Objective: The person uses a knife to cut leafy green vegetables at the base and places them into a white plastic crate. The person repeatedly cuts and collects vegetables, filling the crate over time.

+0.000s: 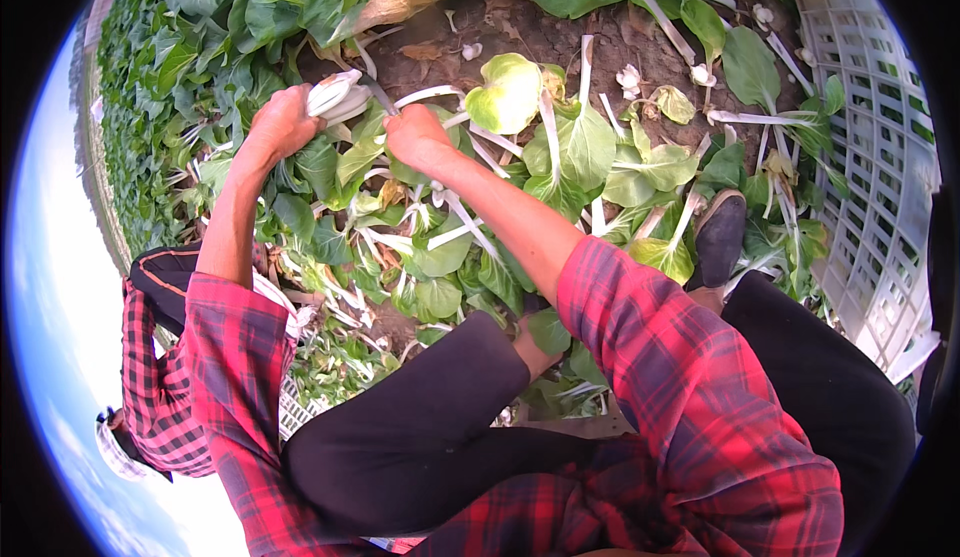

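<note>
My left hand [283, 123] is closed round a leafy green vegetable with thick white stalks [334, 95]; the cut base points up and to the right, and its leaves hang below the fist. Just right of it, my right hand [417, 135] grips a knife, whose narrow metal blade [381, 95] reaches up and left to beside the white stalks. Whether the blade touches them I cannot tell. The knife's handle is hidden in my fist. Loose leaves with white stalks [551, 137] lie on the soil around and below both hands.
Dense green plants [150, 107] grow along the left and top. A white plastic lattice crate [870, 159] stands at the right, near my shoe [720, 238]. Part of another crate [296, 407] shows at lower left. A co-worker in a checked shirt [169, 422] is bent over at far left. Brown soil [495, 28] shows ahead.
</note>
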A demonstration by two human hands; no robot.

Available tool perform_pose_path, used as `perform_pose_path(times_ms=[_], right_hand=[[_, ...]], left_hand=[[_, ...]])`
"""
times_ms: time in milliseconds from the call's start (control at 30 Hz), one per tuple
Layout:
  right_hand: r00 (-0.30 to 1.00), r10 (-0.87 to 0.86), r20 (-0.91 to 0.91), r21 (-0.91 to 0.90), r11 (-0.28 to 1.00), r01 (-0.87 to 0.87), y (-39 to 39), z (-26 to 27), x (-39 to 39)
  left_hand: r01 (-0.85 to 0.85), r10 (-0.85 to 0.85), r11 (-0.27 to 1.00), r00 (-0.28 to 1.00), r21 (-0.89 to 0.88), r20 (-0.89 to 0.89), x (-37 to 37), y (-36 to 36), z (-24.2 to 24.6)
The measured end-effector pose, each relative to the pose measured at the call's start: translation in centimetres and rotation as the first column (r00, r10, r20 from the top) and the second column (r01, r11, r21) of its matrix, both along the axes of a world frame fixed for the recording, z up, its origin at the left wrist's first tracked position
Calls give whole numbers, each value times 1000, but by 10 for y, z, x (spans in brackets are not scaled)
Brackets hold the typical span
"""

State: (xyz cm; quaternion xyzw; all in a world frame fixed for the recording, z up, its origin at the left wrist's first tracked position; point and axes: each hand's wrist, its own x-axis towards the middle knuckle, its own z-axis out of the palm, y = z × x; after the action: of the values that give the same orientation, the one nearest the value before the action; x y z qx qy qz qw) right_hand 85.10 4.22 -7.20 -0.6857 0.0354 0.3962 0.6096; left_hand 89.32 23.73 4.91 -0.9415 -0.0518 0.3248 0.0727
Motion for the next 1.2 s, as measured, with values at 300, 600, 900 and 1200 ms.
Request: perform_pose_path(times_ms=[300, 600, 900, 1200], right_hand=[[986, 164, 13, -67, 984, -163, -13, 5, 0], [973, 220, 62, -128, 969, -211, -6, 6, 8], [981, 84, 176, 15, 996, -88, -82, 17, -28], [946, -112, -305, 704, 642, 303, -127, 41, 2]], left_hand=[[16, -14, 999, 1000, -50, 27, -2, 6, 0], [17, -16, 1000, 999, -25, 49, -6, -2, 2], [-308, 405, 745, 914, -592, 34, -19, -9, 91], [-652, 684, 246, 641, -717, -347, -69, -58, 98]])
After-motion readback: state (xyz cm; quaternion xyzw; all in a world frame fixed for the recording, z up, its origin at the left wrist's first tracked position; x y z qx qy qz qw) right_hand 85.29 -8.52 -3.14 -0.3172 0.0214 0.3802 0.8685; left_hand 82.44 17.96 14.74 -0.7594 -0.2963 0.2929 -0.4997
